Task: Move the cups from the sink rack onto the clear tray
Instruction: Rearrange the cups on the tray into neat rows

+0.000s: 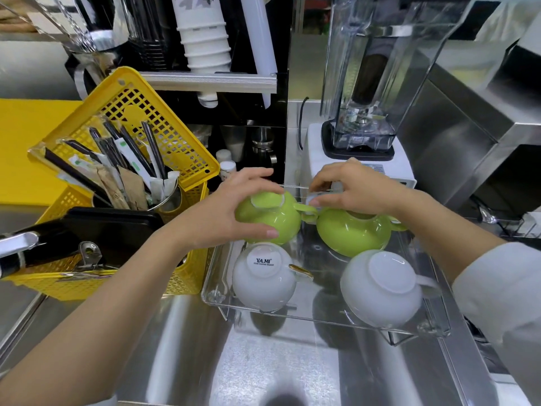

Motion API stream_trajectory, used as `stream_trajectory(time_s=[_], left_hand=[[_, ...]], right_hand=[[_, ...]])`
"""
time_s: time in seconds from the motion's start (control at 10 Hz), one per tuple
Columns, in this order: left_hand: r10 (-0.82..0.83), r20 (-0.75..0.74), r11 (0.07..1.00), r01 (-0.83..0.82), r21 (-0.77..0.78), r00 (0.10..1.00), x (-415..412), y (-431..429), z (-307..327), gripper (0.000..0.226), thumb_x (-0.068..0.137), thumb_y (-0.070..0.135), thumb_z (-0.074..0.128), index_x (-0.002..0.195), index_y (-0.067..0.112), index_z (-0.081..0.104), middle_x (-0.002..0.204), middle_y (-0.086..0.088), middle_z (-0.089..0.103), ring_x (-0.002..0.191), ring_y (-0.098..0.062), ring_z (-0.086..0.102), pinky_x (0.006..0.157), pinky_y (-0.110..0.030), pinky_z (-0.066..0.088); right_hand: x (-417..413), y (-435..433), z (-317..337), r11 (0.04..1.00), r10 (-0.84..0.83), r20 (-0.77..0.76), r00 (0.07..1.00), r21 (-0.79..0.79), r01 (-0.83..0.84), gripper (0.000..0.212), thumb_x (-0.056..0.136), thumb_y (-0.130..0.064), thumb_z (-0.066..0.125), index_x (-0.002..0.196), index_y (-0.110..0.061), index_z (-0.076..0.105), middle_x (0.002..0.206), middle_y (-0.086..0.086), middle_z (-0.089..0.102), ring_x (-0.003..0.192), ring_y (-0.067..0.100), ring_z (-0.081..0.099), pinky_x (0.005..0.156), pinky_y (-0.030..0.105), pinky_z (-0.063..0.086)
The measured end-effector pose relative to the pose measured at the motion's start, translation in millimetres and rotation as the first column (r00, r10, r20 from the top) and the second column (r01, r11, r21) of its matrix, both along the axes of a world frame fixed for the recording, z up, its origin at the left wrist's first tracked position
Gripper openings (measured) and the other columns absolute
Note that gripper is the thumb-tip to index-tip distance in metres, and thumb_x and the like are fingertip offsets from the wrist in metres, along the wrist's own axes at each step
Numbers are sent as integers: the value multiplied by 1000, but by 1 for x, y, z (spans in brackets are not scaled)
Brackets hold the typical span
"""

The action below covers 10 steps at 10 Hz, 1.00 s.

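Note:
A clear tray [322, 319] sits over the steel sink, resting on a wire rack. Two white cups lie upside down in its near half, one at the left [263, 276] and one at the right [380, 287]. Behind them are two green cups, also upside down. My left hand [234, 206] wraps around the left green cup [270, 221]. My right hand [357, 189] presses on top of the right green cup [352, 234], fingers pinching near a small pale object by the left cup's handle.
A yellow basket [187, 276] with utensils and a black tray stands left of the clear tray. A blender [363, 83] is behind it, a steel machine [468, 136] to the right. The sink basin [205, 347] opens below.

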<state>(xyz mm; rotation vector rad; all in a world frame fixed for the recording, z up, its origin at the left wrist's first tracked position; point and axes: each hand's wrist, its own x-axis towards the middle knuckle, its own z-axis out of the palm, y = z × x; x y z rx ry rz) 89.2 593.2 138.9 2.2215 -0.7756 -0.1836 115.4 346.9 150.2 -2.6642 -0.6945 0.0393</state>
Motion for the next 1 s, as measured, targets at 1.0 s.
stream_trajectory(time_s=[1.0], left_hand=[[77,81,997,-74,-38,994,-55,11,-32,61,62,69,56,118,49,44,123,31,43,121,-4,36,102,-11,21]], right_hand=[[-80,-30,7,910,-292,46,955,321,262,13,85,-20,61,91,-11,68,88,6,67,74,11,54,66,5,38]])
